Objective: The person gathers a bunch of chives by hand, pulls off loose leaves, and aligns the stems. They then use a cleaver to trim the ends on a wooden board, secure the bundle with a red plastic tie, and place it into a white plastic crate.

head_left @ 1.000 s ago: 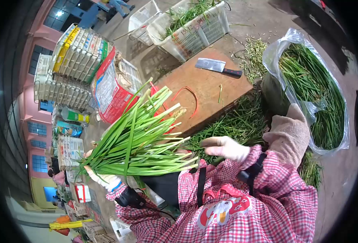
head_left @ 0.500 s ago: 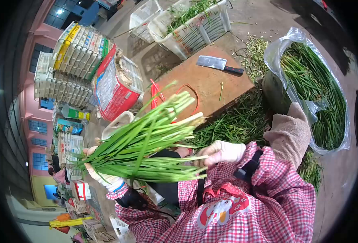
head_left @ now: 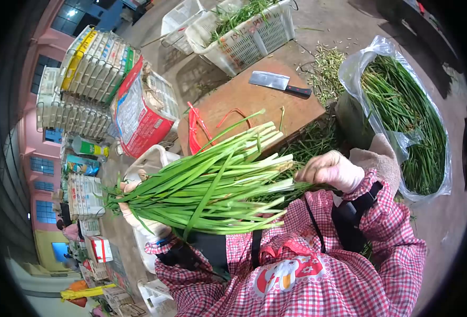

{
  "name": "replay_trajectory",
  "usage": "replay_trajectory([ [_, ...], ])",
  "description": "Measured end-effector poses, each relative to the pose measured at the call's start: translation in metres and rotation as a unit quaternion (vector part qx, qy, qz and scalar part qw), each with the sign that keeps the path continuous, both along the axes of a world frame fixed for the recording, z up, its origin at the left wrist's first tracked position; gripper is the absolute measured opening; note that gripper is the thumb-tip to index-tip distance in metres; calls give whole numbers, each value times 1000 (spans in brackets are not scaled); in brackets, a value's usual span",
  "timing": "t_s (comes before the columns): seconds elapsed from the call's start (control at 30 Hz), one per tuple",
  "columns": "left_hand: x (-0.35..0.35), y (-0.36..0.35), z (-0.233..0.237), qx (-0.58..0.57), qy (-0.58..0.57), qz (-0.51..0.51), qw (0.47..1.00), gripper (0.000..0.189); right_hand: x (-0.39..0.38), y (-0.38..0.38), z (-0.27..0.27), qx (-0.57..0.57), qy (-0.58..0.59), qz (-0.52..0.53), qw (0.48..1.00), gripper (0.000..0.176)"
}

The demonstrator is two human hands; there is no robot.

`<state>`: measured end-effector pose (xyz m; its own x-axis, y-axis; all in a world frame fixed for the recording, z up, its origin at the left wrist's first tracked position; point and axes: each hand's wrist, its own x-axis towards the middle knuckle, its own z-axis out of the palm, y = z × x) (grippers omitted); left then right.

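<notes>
A thick bunch of garlic chives (head_left: 217, 182) lies across in front of my body, green leaf tips to the left and pale stem ends to the right. My left hand (head_left: 141, 214), in a pale glove, is wrapped round the leafy end, its fingers partly hidden by the leaves. Just right of the pale ends, my right hand (head_left: 331, 170) is raised with its fingers curled together. What those fingers hold, if anything, I cannot make out. Beyond the bunch is a brown board (head_left: 291, 116) bearing a cleaver (head_left: 278, 83) and red ties (head_left: 197, 127).
At right stands a clear plastic bag (head_left: 352, 66) full of chives. Cut stem bits (head_left: 328, 71) litter the floor past the board. A white crate (head_left: 257, 39) with greens is at the back. Stacked crates (head_left: 93, 68) and a red-and-white sack (head_left: 141, 119) stand at left.
My right hand has moved right and up, away from the stem ends. The bunch has shifted slightly right, its pale ends more spread, still in my left hand.
</notes>
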<state>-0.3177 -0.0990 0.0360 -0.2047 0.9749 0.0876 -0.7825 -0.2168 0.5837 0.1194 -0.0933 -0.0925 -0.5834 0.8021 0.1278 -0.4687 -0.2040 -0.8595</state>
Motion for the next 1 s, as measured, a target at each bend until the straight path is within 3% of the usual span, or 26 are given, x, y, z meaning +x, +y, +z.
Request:
replay_trajectory([
  [0.03, 7, 1, 2, -28, -17, 19, 999, 15, -3, 0, 10, 23, -6, -77, 997, 33],
  [0.13, 16, 3, -1, -42, 61, 33, 997, 19, -8, -4, 22, 31, 1, -160, 987, 41],
  [0.2, -12, 8, -19, 6, 101, 39, 994, 21, -9, -12, 14, -15, -5, -171, 985, 45],
  [0.27, -8, 9, -12, -9, -40, -47, 998, 20, -4, -19, 8, -70, 6, -186, 980, 46],
  [0.33, -4, 8, -10, -22, -22, -15, 999, 19, -2, -22, 7, -76, 9, -197, 977, 45],
  [0.4, -12, 11, -18, 9, -136, -111, 985, 19, -2, -25, 12, -95, 39, -226, 969, 41],
  [0.47, -25, 15, -34, 32, -128, -125, 983, 19, 1, -26, 7, -102, 46, -218, 969, 40],
  [0.57, -47, 8, -46, -26, 22, 77, 996, 16, 15, -27, -3, -161, 118, -353, 914, 43],
  [0.63, -66, 7, -43, 13, -60, 39, 997, 15, 32, -32, -7, -174, 157, -419, 878, 39],
  [0.7, -74, -2, -38, 16, -87, 110, 990, 17, 40, -38, -2, -167, 158, -429, 874, 37],
  [0.73, -79, -4, -38, 15, -83, 111, 990, 17, 39, -42, 16, -206, 99, -376, 898, 33],
  [0.77, -85, -3, -38, 34, -151, 39, 987, 18, 38, -43, 30, -240, 40, -319, 916, 30],
  [0.8, -89, -2, -36, 54, -218, -34, 974, 19, 36, -39, 36, -209, -130, -282, 927, 25],
  [0.83, -72, -3, -27, 49, -157, -2, 986, 20, 36, -34, 21, 16, -280, -210, 937, 26],
  [0.87, -67, -2, -25, 51, -156, -1, 986, 20, 29, -33, 19, 138, -427, -151, 881, 34],
  [0.9, -64, -3, -24, 100, -158, -79, 979, 27, 22, -33, 17, 269, -544, -103, 788, 44],
  [0.93, -64, -3, -24, 146, -159, -158, 964, 36, 10, -34, 30, 367, -593, -142, 702, 44],
  [0.97, -119, -12, -51, 23, -30, 68, 997, 46, 3, -32, 34, 342, -547, -143, 750, 47],
  [1.0, -117, -14, -49, 21, -29, 70, 997, 46, -4, -29, 38, 317, -498, -143, 794, 51],
])
